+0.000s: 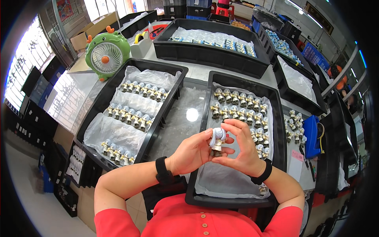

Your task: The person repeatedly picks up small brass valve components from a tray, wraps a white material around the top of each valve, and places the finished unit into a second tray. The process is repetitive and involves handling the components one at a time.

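A small figurine (218,141) with pale lilac hair, a white and gold body and a dark base is held upright between my two hands, over the inner edge of the right tray. My left hand (192,153) grips it from the left, its thumb beside the head. My right hand (245,152) curves around its other side, fingertips at the head and thumb near the base. Beneath them, a black tray (245,202) lined with white sheet holds rows of similar figurines (241,99). Another black tray (153,146) on the left carries three spaced rows of them.
A green fan (107,53) stands at the far left. Behind the trays sits a large black bin (205,55) of blue-and-white pieces. To the right are loose figurines (293,126), a blue case (312,136) and pens (311,170). A yellow tape roll (139,38) rests near the fan.
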Tool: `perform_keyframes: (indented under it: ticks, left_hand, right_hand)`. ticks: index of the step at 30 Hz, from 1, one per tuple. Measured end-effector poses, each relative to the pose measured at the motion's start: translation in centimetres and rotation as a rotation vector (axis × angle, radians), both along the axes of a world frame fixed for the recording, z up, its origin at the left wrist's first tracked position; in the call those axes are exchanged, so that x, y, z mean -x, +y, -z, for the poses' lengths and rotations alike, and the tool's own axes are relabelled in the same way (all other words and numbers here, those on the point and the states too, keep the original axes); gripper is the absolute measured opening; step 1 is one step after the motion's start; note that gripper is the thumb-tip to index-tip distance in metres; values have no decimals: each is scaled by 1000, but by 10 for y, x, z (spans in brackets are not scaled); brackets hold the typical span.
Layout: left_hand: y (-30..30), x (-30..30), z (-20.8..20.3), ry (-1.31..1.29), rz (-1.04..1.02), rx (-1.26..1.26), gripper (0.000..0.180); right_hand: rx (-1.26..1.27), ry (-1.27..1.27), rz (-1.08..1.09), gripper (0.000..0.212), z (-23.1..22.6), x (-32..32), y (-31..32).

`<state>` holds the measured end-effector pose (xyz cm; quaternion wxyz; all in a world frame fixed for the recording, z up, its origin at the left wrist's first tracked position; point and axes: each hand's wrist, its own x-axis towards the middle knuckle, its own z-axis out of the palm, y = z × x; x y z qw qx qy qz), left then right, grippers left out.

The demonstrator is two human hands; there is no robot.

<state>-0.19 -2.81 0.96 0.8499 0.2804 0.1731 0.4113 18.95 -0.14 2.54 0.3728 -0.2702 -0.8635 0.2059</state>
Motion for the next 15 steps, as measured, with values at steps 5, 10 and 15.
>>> perform_keyframes:
  ticks: [5,10,15]
  left_hand:
    - [-1,-1,0,-18,-8,9,47]
    - [0,-1,2,-27,3,11,46]
    - [1,-2,4,-32,1,18,46]
  right_hand:
    - [-4,-1,1,77,1,0,0]
    - [-22,-6,10,76,1,1,0]
    - [-46,-16,12,77,1,-1,0]
